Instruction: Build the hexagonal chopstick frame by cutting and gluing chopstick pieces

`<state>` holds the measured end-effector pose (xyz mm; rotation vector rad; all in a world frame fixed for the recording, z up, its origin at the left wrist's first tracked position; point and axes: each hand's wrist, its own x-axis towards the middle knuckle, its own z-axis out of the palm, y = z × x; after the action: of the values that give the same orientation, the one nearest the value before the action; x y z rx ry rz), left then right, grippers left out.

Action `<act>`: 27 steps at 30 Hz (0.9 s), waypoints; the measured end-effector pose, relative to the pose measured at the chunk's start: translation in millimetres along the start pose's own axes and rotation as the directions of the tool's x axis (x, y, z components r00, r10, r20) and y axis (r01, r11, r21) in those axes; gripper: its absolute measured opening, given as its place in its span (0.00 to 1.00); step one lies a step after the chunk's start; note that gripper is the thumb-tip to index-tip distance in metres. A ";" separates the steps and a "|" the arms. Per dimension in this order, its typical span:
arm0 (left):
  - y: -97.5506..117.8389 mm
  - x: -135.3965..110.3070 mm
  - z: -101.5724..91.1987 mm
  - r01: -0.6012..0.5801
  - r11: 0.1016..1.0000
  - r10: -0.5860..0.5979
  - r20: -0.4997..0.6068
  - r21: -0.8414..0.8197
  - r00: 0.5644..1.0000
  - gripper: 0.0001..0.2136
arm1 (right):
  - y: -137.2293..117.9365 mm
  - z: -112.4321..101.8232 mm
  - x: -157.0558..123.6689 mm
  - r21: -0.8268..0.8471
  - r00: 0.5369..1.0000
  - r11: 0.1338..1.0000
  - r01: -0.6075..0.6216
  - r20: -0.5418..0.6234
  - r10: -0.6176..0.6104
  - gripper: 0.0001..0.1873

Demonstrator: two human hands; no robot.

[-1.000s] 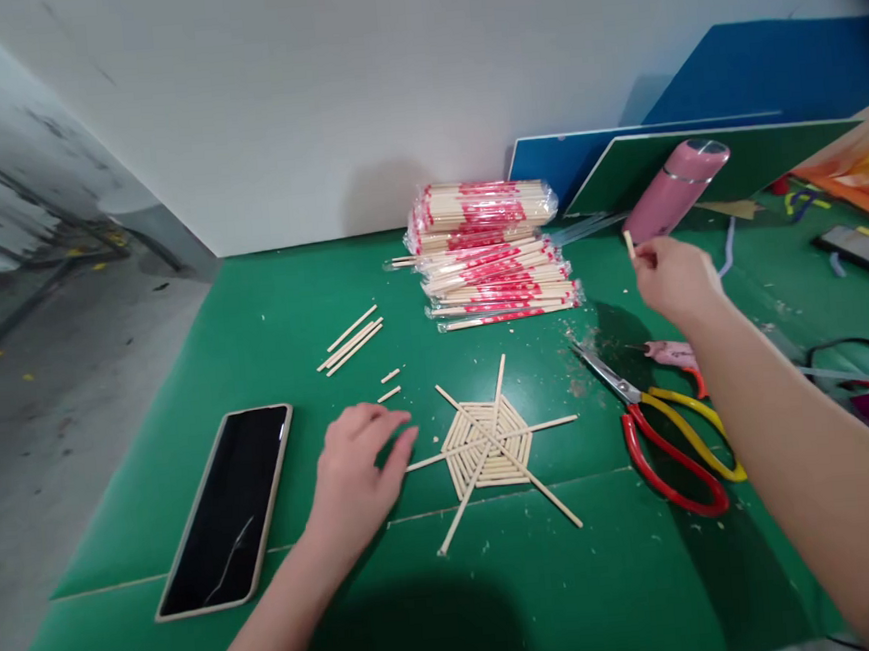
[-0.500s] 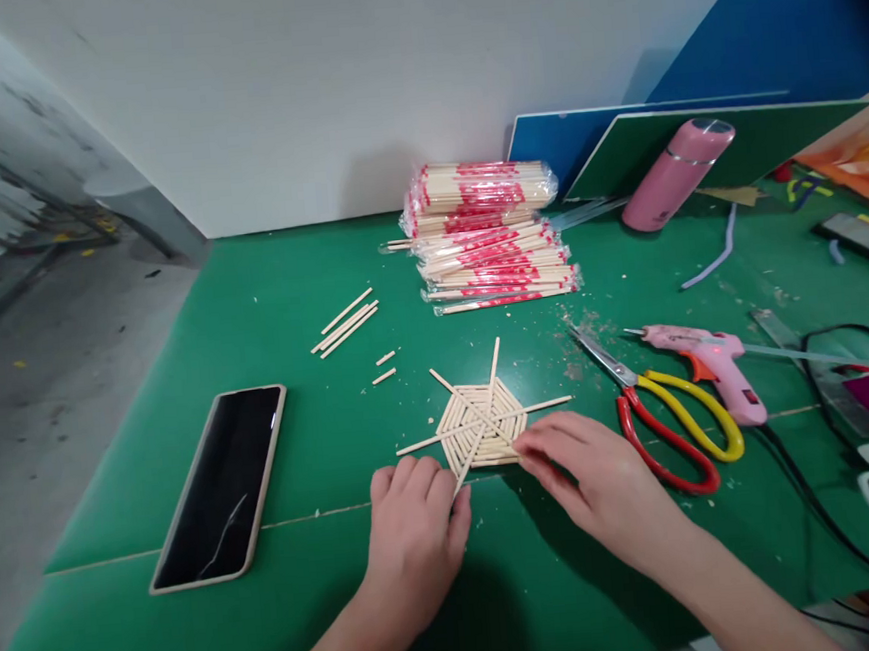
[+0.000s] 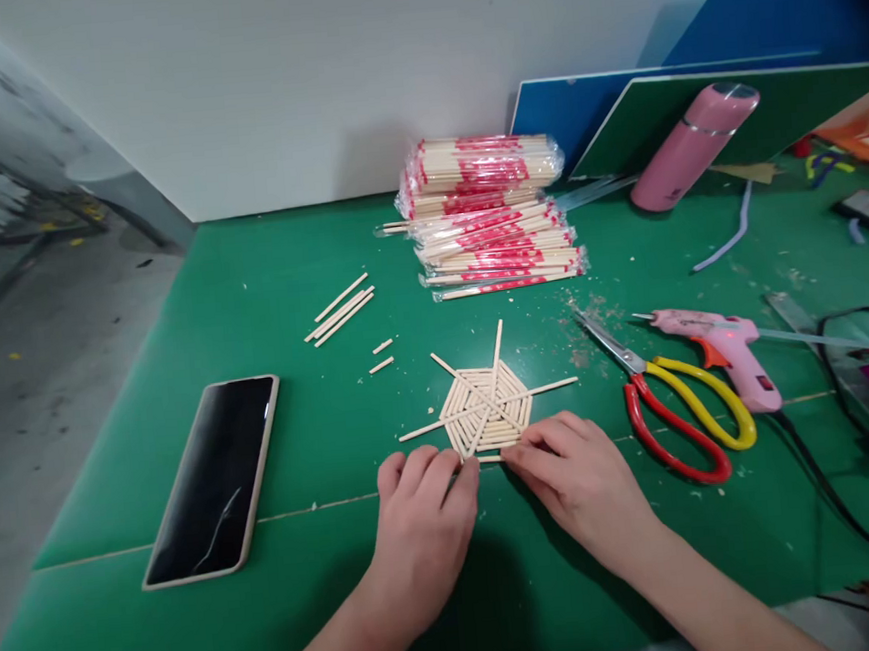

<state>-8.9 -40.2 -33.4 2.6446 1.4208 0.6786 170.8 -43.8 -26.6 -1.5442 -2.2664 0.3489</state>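
A web-shaped frame of wooden sticks (image 3: pixel 486 404) lies flat on the green table, its crossed spokes reaching past rings of short pieces. At its near edge a short wooden stick (image 3: pixel 490 459) spans the gap between my hands. My left hand (image 3: pixel 426 517) pinches the stick's left end beside the lower spoke. The right end is between the closed fingertips of my right hand (image 3: pixel 578 480). Fingers cover both stick ends. Several loose sticks (image 3: pixel 341 313) and two tiny cut pieces (image 3: pixel 382 366) lie beyond my left hand.
Scissors (image 3: pixel 665 388) and a pink glue gun (image 3: pixel 722 343) with its cable lie to the right. Wrapped chopstick packs (image 3: pixel 493 211) are piled at the back, near a pink bottle (image 3: pixel 695 144). A phone (image 3: pixel 213 478) rests on the left.
My left fingers have come off the lower spoke and moved to the near edge. The short stick now shows between both hands. The view has shifted slightly.
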 end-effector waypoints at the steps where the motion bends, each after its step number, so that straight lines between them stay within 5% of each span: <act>1: 0.5 -1.0 0.2 -0.018 1.000 0.017 0.010 0.010 1.000 0.09 | 0.4 0.6 0.7 0.002 1.000 1.000 -0.002 -0.003 0.002 0.07; 14: 0.2 -10.6 5.8 -0.023 0.999 0.020 0.063 0.046 0.998 0.11 | 15.3 0.8 -10.1 0.085 0.973 0.980 -0.182 -0.124 0.192 0.09; 27: -0.9 -9.1 5.2 0.008 1.000 -0.010 0.118 0.014 0.993 0.13 | 16.8 -4.8 -8.0 0.148 0.969 0.959 -0.243 0.001 0.246 0.05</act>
<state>-11.9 -46.2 -41.5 2.6377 1.4095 0.5047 189.6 -45.1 -30.5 -1.7442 -1.9897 0.5550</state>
